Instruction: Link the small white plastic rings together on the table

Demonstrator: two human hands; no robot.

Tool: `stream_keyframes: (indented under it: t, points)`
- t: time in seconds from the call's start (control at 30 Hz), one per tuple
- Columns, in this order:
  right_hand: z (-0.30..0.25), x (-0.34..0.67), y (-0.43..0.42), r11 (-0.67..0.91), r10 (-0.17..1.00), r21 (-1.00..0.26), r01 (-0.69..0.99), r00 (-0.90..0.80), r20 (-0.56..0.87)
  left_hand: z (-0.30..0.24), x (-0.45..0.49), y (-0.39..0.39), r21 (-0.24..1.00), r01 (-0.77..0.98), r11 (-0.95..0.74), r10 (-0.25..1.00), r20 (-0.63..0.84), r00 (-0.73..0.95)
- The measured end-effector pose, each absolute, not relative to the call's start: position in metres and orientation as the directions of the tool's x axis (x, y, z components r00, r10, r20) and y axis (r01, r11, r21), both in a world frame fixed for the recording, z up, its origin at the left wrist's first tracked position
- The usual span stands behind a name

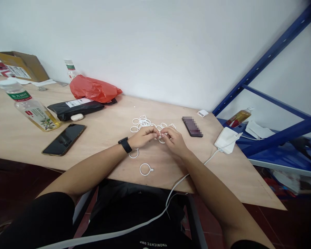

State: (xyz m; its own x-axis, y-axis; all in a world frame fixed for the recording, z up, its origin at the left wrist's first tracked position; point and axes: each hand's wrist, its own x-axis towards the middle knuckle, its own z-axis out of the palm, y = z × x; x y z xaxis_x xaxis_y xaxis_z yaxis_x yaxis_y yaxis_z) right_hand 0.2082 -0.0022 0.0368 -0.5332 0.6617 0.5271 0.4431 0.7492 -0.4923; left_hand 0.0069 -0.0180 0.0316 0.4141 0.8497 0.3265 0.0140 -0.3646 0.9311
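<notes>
My left hand (144, 136), with a black watch on its wrist, and my right hand (174, 140) meet fingertip to fingertip over the wooden table (114, 152). Both pinch a small white plastic ring (160, 136) between them. Just behind my fingers lies a heap of several white rings (145, 122). One loose ring (145, 169) rests near the table's front edge, and another ring (134, 154) sits partly under my left wrist.
A dark phone (64, 139) and a tea bottle (31, 108) lie at left, with a black parcel (75, 107) and red bag (93, 89) behind. A second phone (192, 126) and white charger (226, 140) with cable sit right. Blue shelving (274, 100) stands beyond.
</notes>
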Motion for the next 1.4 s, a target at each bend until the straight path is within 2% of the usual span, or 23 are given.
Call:
stream_keyframes:
  t: [0.13, 0.47, 1.4]
  points:
    - [0.0372, 0.209, -0.002, 0.745, 0.666, -0.493, 0.45, -0.556, 0.498, 0.0309, 0.0068, -0.0176, 0.943, -0.03, -0.332, 0.851, 0.313, 0.421]
    - [0.0336, 0.2082, -0.0023, 0.749, 0.658, -0.474, 0.463, -0.601, 0.453, 0.0293, 0.0062, -0.0147, 0.938, 0.013, -0.347, 0.872, 0.317, 0.372]
    - [0.0327, 0.2068, -0.0039, 0.732, 0.676, -0.467, 0.497, -0.616, 0.404, 0.0301, 0.0, -0.01, 0.917, 0.104, -0.386, 0.843, 0.305, 0.444]
